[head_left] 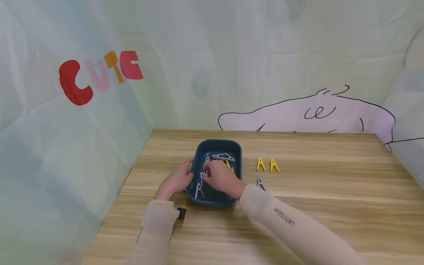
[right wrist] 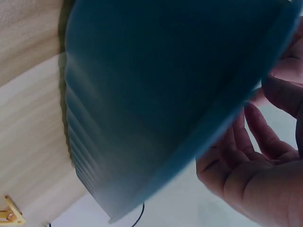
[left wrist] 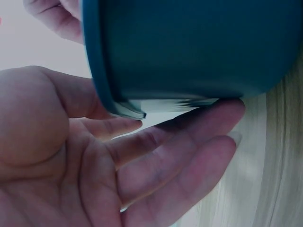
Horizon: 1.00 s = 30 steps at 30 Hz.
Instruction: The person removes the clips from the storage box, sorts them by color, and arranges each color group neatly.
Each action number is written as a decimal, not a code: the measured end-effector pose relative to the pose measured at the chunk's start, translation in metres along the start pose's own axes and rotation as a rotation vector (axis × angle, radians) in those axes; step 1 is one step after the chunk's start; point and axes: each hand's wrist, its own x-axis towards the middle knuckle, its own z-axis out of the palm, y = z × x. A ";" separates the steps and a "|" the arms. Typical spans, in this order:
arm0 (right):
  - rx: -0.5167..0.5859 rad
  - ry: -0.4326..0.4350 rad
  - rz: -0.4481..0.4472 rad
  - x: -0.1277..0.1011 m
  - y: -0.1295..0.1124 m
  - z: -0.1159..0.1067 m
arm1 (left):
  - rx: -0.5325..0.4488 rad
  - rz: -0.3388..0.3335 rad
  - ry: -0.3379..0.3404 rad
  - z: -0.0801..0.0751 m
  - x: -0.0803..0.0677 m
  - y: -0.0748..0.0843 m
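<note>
Head view: dark blue tub (head_left: 216, 145) sits on the wooden table (head_left: 314, 206), near its left half. White clothespins (head_left: 222, 156) and one yellow clothespin (head_left: 229, 164) lie inside. Left hand (head_left: 177, 180) rests against the tub's left wall, fingers touching the rim. Right hand (head_left: 220, 177) reaches down into the tub, fingertips at a white pin (head_left: 204, 174); whether they actually pinch it cannot be told from here. Two yellow pins (head_left: 267, 165) stand on the table just right of the tub, side by side. A grey-white pin (head_left: 260, 183) stands nearer the right sleeve. A small black object (head_left: 181, 213) lies by the left sleeve.

Left wrist view: left hand (left wrist: 90, 165) with fingers straight and relaxed, laid along the tub (left wrist: 199, 47) wall under its rim; palm open, nothing gripped.

Right wrist view: tub's outer wall (right wrist: 156, 94) fills most of the picture, blurred. Right hand (right wrist: 255, 175) shows palm and loosely bent fingers above the rim; what it holds is out of sight. One yellow pin (right wrist: 10, 215) at the lower left corner on the table.
</note>
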 end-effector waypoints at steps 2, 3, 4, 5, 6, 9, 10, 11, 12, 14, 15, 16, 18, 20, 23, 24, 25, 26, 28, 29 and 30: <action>0.000 -0.029 -0.005 0.001 0.000 0.003 | 0.001 -0.003 -0.001 0.000 0.000 0.000; 0.001 -0.040 -0.009 0.002 0.000 0.004 | 0.000 -0.003 -0.001 0.000 0.000 0.000; -0.001 -0.053 -0.009 0.003 0.000 0.006 | 0.001 -0.004 -0.001 0.000 0.000 0.000; 0.003 -0.066 -0.011 0.004 -0.001 0.007 | 0.001 -0.003 -0.001 0.000 -0.001 0.000; 0.004 -0.080 -0.005 0.004 -0.002 0.009 | 0.003 -0.001 -0.003 0.000 -0.001 0.001; -0.008 -0.100 -0.001 0.006 -0.004 0.015 | 0.010 0.000 -0.003 0.000 -0.001 0.001; -0.017 -0.103 0.004 0.006 -0.005 0.017 | 0.012 -0.003 -0.002 0.000 -0.001 0.001; -0.025 -0.103 0.012 0.006 -0.006 0.019 | 0.016 -0.004 -0.001 0.000 0.000 0.001; -0.037 -0.103 0.021 0.006 -0.006 0.022 | 0.019 -0.004 -0.001 0.000 0.000 0.001; -0.045 -0.104 0.040 0.006 -0.008 0.026 | 0.022 -0.004 0.002 0.000 0.000 0.002; -0.056 -0.105 0.048 0.006 -0.009 0.028 | 0.024 -0.005 0.005 0.000 0.000 0.002; -0.056 -0.104 0.059 0.006 -0.009 0.031 | 0.027 -0.002 0.006 0.001 0.001 0.002; -0.054 -0.109 0.075 0.006 -0.009 0.035 | 0.032 0.003 0.008 0.001 0.001 0.002; -0.047 -0.114 0.088 0.005 -0.010 0.038 | 0.036 -0.001 0.011 0.001 0.001 0.002; -0.047 -0.122 0.094 0.005 -0.008 0.044 | 0.036 -0.004 0.012 0.002 0.002 0.002; -0.048 -0.122 0.092 0.005 -0.008 0.045 | 0.034 -0.002 0.011 0.002 0.002 0.002; -0.045 -0.123 0.095 0.005 -0.008 0.046 | 0.033 0.000 0.009 0.002 0.002 0.002; -0.047 -0.122 0.093 0.006 -0.007 0.048 | 0.034 0.006 0.006 0.002 0.001 0.002; -0.049 -0.117 0.090 0.007 -0.008 0.049 | 0.030 0.014 0.002 0.001 0.001 0.001; -0.053 -0.116 0.088 0.008 -0.008 0.050 | 0.028 0.016 0.003 0.000 0.001 0.001; -0.060 -0.114 0.083 0.009 -0.009 0.051 | 0.028 0.019 0.002 0.000 0.001 0.000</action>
